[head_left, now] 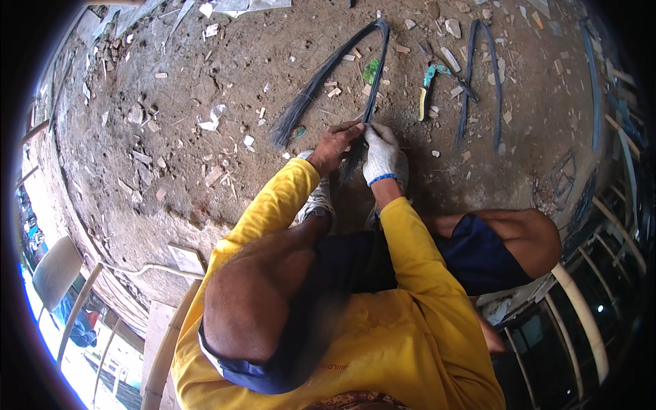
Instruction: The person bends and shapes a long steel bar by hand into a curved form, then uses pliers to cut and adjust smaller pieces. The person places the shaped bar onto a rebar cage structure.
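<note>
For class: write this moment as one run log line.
left hand: bare, gripping folded dark bundle | right hand: white gloved, gripping same bundle | nearby: teal and yellow tool, second folded bundle

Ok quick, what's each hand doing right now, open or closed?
Left hand: closed, holding the bent bundle of dark strands.
Gloved right hand: closed on the same bundle, right beside the left.

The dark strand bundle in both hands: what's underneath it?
Brown dirt shows around the bundle, with a green scrap inside its bend. Whatever lies directly beneath the bundle itself is covered.
</note>
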`<state>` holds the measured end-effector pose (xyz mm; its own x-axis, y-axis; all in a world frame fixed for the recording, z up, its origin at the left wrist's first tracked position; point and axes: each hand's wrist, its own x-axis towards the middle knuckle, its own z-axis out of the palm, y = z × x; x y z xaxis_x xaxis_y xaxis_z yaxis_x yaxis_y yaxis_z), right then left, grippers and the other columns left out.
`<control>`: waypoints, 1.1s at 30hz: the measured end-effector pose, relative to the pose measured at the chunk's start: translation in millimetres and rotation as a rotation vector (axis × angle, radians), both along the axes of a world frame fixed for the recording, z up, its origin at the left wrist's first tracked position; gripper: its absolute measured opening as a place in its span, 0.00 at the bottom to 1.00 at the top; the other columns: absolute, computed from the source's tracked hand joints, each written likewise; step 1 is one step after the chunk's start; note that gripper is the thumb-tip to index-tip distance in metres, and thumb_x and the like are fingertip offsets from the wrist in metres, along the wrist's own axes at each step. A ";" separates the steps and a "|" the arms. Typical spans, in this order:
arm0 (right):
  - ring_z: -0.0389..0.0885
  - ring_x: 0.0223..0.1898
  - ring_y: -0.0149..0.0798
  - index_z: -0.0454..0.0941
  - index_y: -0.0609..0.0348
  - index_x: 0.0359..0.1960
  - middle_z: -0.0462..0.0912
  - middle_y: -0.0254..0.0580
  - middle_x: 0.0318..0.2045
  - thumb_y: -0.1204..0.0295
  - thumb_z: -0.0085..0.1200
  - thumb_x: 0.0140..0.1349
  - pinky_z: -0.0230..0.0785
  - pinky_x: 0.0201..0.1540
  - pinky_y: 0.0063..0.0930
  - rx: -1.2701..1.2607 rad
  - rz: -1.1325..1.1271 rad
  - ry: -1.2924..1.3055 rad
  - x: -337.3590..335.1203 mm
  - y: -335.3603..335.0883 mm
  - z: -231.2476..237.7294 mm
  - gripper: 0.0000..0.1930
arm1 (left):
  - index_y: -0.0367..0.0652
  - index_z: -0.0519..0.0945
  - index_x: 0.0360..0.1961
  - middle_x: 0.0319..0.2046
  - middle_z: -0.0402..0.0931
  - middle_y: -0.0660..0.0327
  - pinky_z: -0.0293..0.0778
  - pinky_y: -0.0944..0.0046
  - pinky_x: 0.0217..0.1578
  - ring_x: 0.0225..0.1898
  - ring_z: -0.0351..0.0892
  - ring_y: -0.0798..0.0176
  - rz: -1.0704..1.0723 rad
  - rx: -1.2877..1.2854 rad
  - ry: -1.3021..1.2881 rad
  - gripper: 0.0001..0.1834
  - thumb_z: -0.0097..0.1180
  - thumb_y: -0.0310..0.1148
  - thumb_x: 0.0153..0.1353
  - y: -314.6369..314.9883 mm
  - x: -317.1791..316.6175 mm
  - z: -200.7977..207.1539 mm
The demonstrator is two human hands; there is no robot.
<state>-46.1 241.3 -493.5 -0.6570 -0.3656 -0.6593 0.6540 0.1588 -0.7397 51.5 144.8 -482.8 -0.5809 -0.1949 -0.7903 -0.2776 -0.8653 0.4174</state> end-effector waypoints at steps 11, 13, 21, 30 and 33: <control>0.77 0.24 0.24 0.85 0.59 0.50 0.84 0.32 0.34 0.75 0.55 0.77 0.73 0.24 0.22 0.153 0.281 0.137 -9.1 -7.3 25.9 0.08 | 0.45 0.80 0.56 0.37 0.78 0.65 0.75 0.62 0.34 0.34 0.79 0.66 0.001 0.082 0.050 0.17 0.61 0.44 0.74 -8.8 -1.6 -7.5; 0.78 0.24 0.25 0.84 0.59 0.51 0.84 0.34 0.33 0.76 0.54 0.77 0.74 0.24 0.22 0.174 0.245 0.004 -9.7 -9.9 29.7 0.08 | 0.45 0.81 0.48 0.30 0.77 0.65 0.73 0.62 0.29 0.29 0.77 0.66 0.036 0.107 0.080 0.13 0.61 0.44 0.74 -8.0 -0.8 -11.5; 0.80 0.20 0.29 0.84 0.60 0.49 0.83 0.36 0.27 0.80 0.54 0.74 0.73 0.20 0.25 0.136 0.162 0.256 -8.2 -13.1 4.9 0.08 | 0.45 0.81 0.43 0.30 0.76 0.64 0.70 0.60 0.28 0.27 0.75 0.63 0.122 0.192 0.041 0.10 0.61 0.41 0.73 -2.0 -0.9 -17.7; 0.82 0.23 0.30 0.88 0.59 0.40 0.85 0.39 0.28 0.85 0.54 0.70 0.76 0.24 0.28 0.119 0.178 0.360 -5.0 -0.1 -13.5 0.10 | 0.44 0.82 0.46 0.32 0.79 0.63 0.72 0.62 0.32 0.29 0.77 0.63 0.197 0.222 0.063 0.10 0.61 0.39 0.73 2.5 0.9 -24.5; 0.83 0.24 0.30 0.88 0.58 0.42 0.87 0.41 0.33 0.85 0.53 0.71 0.74 0.23 0.26 0.125 0.238 0.486 -5.3 -0.8 -15.3 0.11 | 0.45 0.83 0.46 0.33 0.81 0.63 0.72 0.62 0.32 0.29 0.78 0.63 0.190 0.236 0.063 0.10 0.61 0.39 0.73 1.4 1.0 -24.3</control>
